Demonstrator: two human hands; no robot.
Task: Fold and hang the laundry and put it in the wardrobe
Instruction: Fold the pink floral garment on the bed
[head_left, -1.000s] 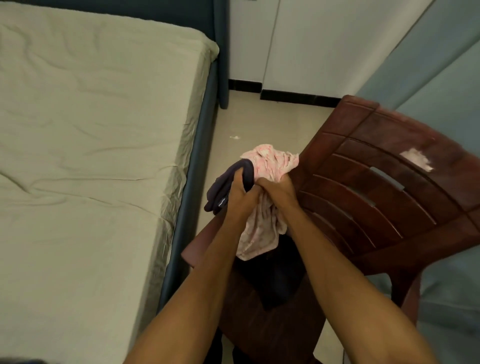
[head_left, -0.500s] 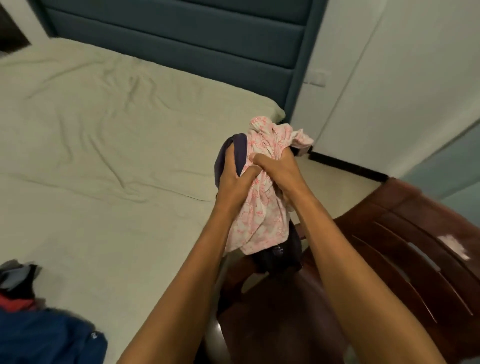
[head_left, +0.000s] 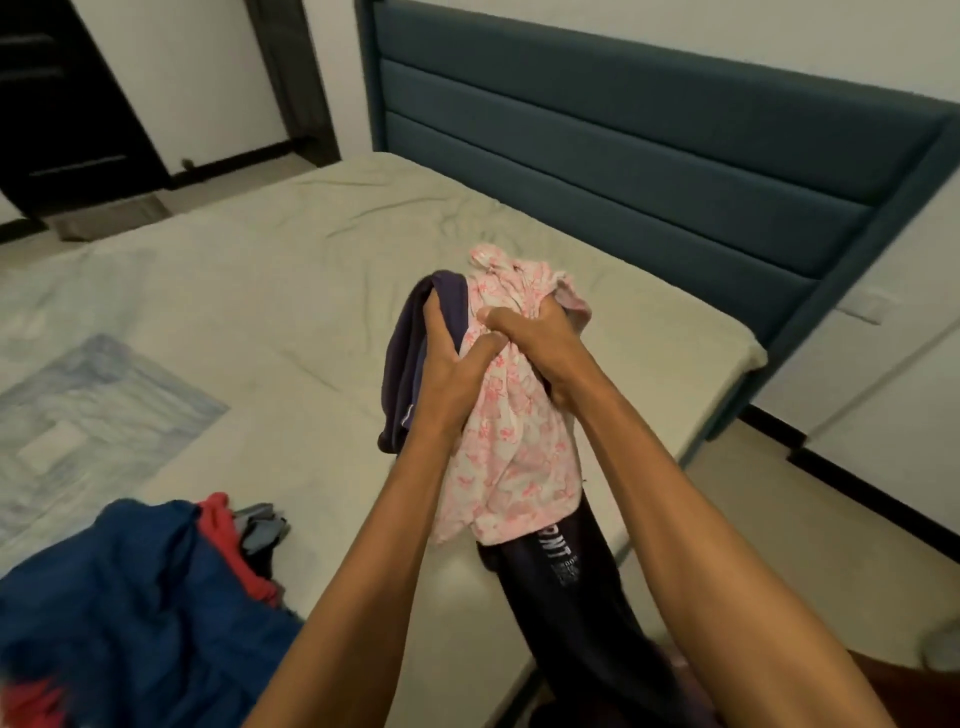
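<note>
Clothes pile, blue and red, lies on bed at lower left. Left hand fingers curled round dark purple garment. Right hand fingers bunched tight in pink floral garment; hands touching. Bundle held up over bed. Black garment hangs below pink one, white lettering on it partly hidden, unreadable. Teal headboard behind.

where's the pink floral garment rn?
Head view, centre: the pink floral garment is bunched in the right hand above the bed, against the dark purple garment gripped by the left hand.
</note>
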